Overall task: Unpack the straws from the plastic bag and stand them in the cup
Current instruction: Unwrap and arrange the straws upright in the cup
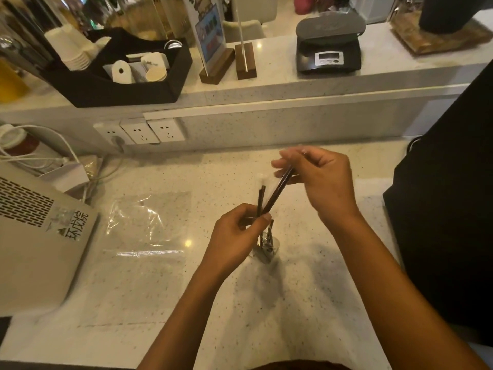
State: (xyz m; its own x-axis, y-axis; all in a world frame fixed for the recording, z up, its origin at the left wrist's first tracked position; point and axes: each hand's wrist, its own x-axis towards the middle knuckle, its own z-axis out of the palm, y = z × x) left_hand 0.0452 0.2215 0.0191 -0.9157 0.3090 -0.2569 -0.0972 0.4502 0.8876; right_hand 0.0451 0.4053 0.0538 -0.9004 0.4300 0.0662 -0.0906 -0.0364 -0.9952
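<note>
The left hand [237, 231] pinches two dark straws [269, 201] above a clear cup [266, 249], its rim hidden. The right hand [320, 180] grips one straw's top end. The plastic bag [146, 225] lies left of the fingers.

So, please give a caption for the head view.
Both hands, left hand and right hand, hold dark straws above a clear cup.

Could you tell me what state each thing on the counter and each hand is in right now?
Left hand: pinching the straws low down.
Right hand: pinching the upper end of one straw.
Second straw: upright, held.
Cup: standing, clear, dark straws inside.
Plastic bag: flat, looks emptied.
Wall sockets: one has a plug in.
</note>
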